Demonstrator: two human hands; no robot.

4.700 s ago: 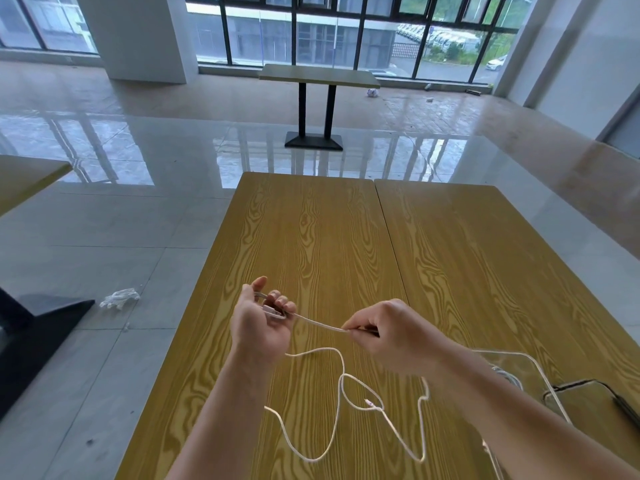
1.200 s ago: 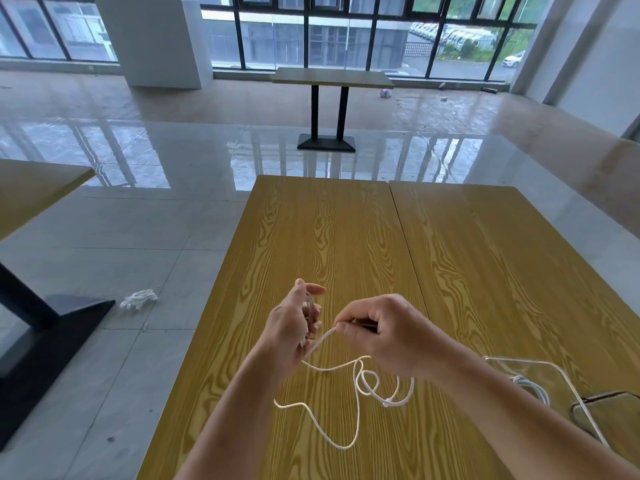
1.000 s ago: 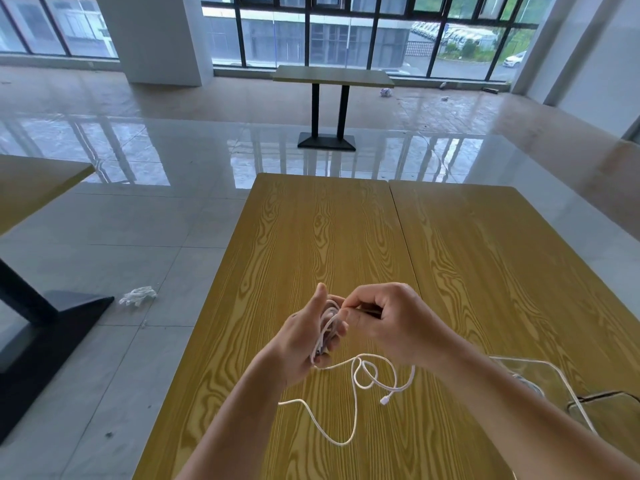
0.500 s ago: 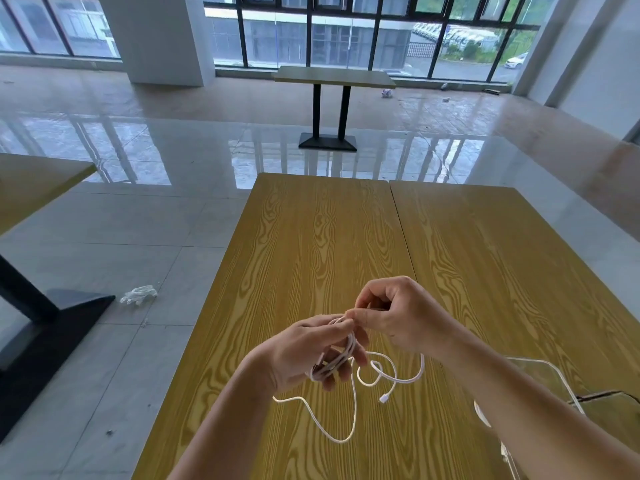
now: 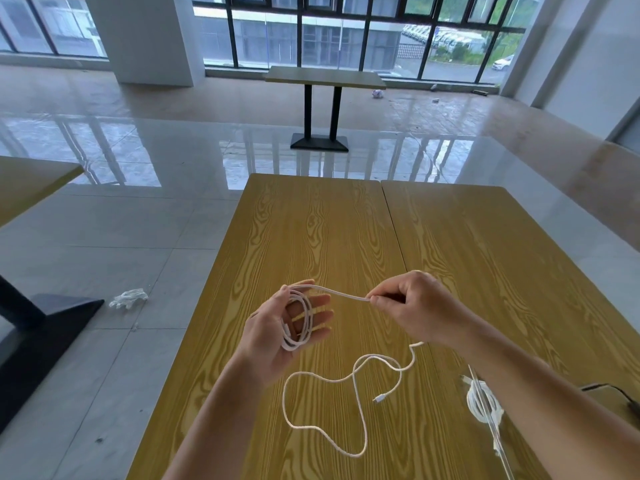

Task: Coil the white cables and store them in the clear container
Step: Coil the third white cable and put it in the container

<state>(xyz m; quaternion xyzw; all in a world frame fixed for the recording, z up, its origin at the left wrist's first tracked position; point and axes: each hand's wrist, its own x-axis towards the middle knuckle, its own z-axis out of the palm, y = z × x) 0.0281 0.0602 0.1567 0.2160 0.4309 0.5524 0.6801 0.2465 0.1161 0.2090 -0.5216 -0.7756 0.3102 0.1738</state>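
Note:
My left hand (image 5: 277, 327) is turned palm up over the wooden table (image 5: 311, 237), fingers spread. A small coil of the white cable (image 5: 298, 320) lies against the palm, caught at the top of the hand. From the coil a taut strand runs right to my right hand (image 5: 419, 310), which pinches it between thumb and forefinger. The rest of that cable snakes loose on the table, its plug (image 5: 379, 398) lying free. The clear container (image 5: 497, 434) stands at the lower right, partly behind my right forearm, with a second coiled white cable (image 5: 479, 407) inside.
A black cord (image 5: 616, 389) lies at the right edge beside the container. The table's left edge drops to a tiled floor with a crumpled white scrap (image 5: 129, 298). Another table's black base (image 5: 41, 323) stands left, and a third table (image 5: 325, 77) stands far back.
My hands, pressed together half a second ago, have drawn apart. The right hand has pulled a strand out to the right. The left hand's fingers have spread, showing the coil.

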